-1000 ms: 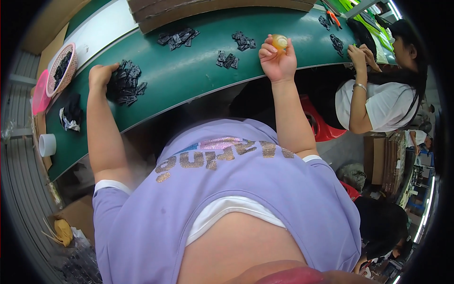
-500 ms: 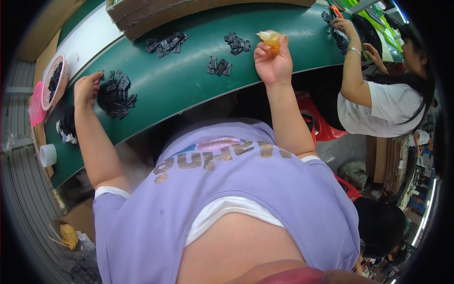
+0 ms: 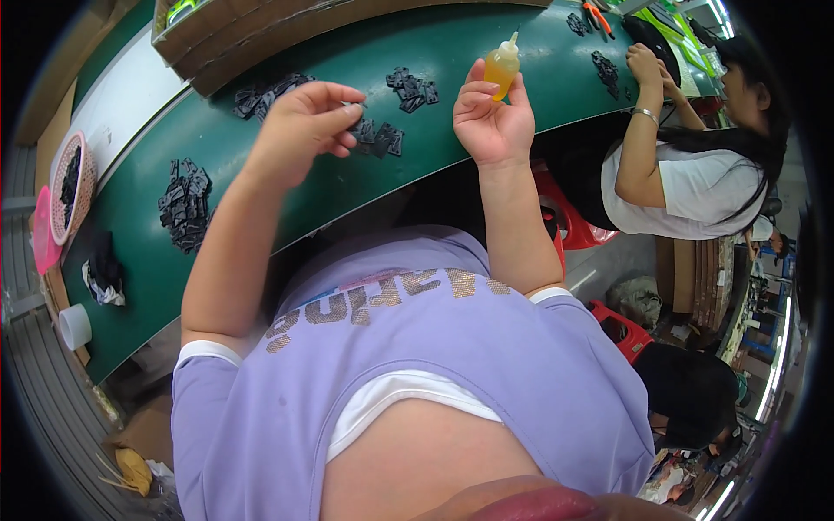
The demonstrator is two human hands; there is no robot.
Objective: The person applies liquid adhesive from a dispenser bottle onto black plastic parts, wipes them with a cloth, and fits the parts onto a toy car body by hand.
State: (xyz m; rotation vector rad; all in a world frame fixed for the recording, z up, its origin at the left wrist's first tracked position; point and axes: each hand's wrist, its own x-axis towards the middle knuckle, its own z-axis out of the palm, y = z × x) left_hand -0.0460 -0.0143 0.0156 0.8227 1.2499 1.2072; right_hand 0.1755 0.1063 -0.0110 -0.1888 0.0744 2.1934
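My left hand (image 3: pixel 300 130) is raised over the green tabletop, thumb and fingertips pinched on a small black plastic piece, mostly hidden. Just beyond those fingertips lies a small group of flat black plastic pieces (image 3: pixel 389 141). My right hand (image 3: pixel 493 130) is wrapped loosely round a clear squeeze bottle (image 3: pixel 501 74) of yellow liquid, its pale nozzle pointing up. Between the hands and farther back sits another group of black pieces (image 3: pixel 412 89). A larger heap (image 3: pixel 184 208) rests to the left of my left forearm, and one more pile (image 3: pixel 252 102) is partly behind my left hand.
A long cardboard box (image 3: pixel 347 39) runs along the table's back. At the left are a pink basket (image 3: pixel 84 187) with black pieces, a dark cloth (image 3: pixel 106 265) and a white roll (image 3: pixel 76 326). A co-worker (image 3: pixel 695 182) sits at the right near orange-handled pliers (image 3: pixel 599 17).
My left hand has moved right from the large heap to the small group in the middle. The bottle in my right hand has turned from sideways to nozzle up.
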